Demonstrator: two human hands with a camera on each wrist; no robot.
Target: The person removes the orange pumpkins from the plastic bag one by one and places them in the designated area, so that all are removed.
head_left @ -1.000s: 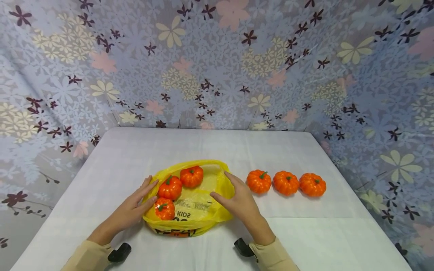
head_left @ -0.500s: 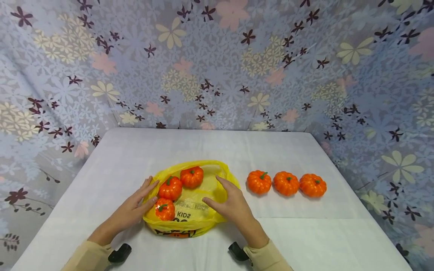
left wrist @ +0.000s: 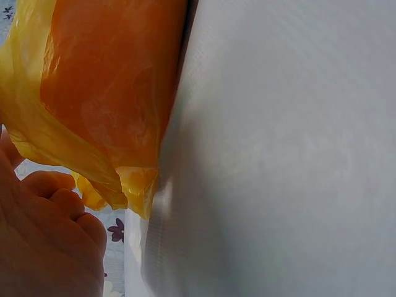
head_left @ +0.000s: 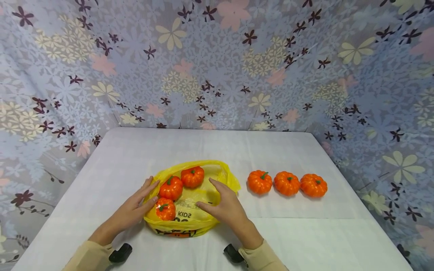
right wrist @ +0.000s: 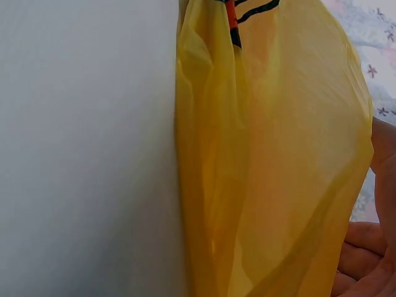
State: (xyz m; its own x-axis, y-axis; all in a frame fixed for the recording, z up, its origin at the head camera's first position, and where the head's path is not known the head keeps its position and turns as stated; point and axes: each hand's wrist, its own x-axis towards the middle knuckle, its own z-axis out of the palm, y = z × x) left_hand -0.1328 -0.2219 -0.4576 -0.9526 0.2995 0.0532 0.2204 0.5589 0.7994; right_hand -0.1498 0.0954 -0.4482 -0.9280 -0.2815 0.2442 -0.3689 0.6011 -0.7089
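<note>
A yellow plastic bag (head_left: 190, 228) lies on the table with its mouth spread wide. Inside it are three small orange pumpkins: a rear one (head_left: 192, 177), a middle one (head_left: 171, 188) and a front one (head_left: 165, 209). My left hand (head_left: 133, 207) touches the bag's left rim, its fingers and thumb extended and spread. My right hand (head_left: 228, 207) is at the bag's right side, thumb and fingers apart and pointing over the mouth. Up close in the left wrist view, the bag (left wrist: 111, 80) hides part of that hand. The right wrist view shows the bag (right wrist: 291, 124) beside the right hand (right wrist: 368, 260).
Three more orange pumpkins stand in a row to the right of the bag: a left one (head_left: 259, 182), a centre one (head_left: 286, 183) and a right one (head_left: 313, 185). White cloth covers the table (head_left: 315, 241). Floral curtains (head_left: 217, 67) hang behind and at both sides.
My right hand has moved left, further over the bag's mouth, and the bag's right corner now shows behind it. The left hand and the pumpkins have stayed in place.
</note>
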